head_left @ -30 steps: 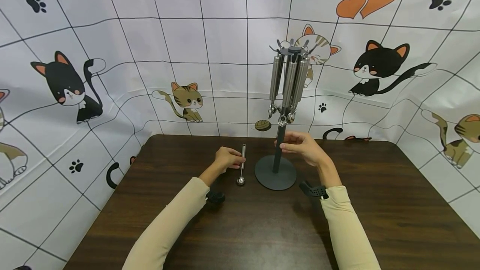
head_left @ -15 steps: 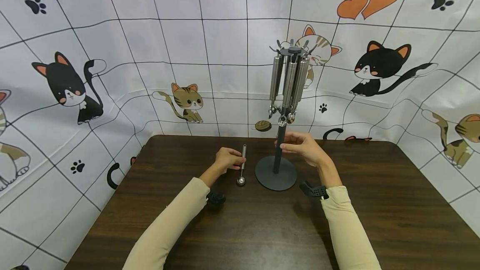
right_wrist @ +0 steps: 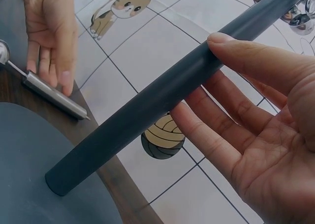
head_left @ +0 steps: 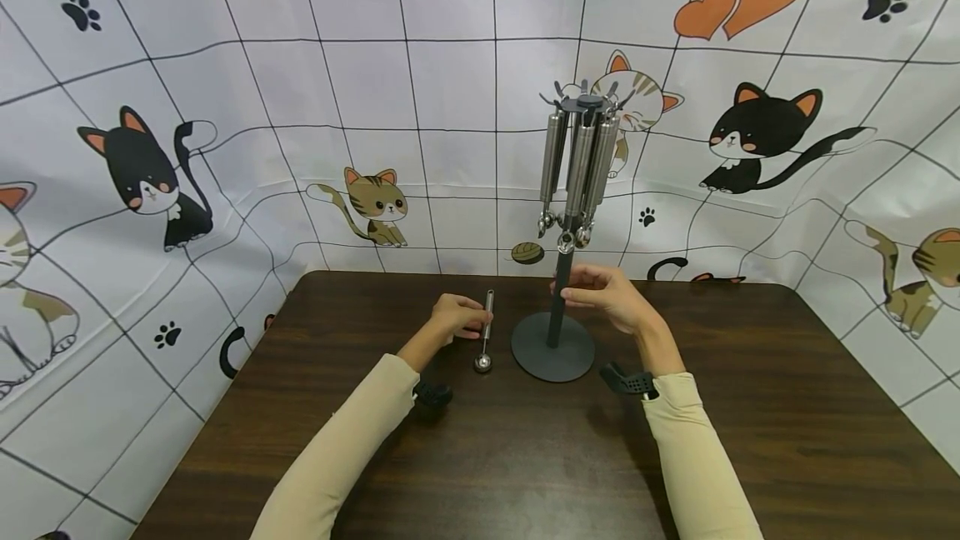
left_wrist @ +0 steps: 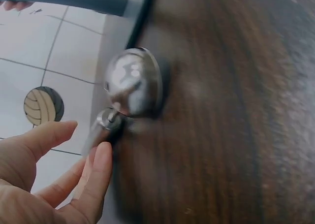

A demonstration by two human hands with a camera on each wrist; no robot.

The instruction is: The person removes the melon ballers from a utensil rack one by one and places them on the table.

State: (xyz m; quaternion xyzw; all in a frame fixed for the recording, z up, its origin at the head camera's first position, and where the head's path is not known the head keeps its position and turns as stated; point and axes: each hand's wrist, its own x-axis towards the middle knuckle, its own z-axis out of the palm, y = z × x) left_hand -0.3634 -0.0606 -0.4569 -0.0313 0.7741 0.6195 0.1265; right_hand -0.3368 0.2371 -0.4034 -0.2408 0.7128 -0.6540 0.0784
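A steel scoop (head_left: 483, 362) with a round bowl and thick tubular handle lies on the dark wooden table, left of the stand. My left hand (head_left: 453, 317) is at its handle; in the right wrist view, fairly straight fingers (right_wrist: 66, 76) touch the handle's side. The left wrist view shows the bowl (left_wrist: 133, 83) dome side up, with the thumb apart from the handle. My right hand (head_left: 603, 294) holds the dark pole (right_wrist: 133, 113) of the utensil stand (head_left: 552, 348) below the hanging tools, thumb on one side and fingers behind.
Several steel utensils (head_left: 577, 157) hang from hooks at the stand's top. The wooden table (head_left: 510, 457) reaches a wall sheet (head_left: 450, 148) printed with cats. A dark wrist mount (head_left: 630, 380) sits on the right arm, another (head_left: 432, 394) on the left.
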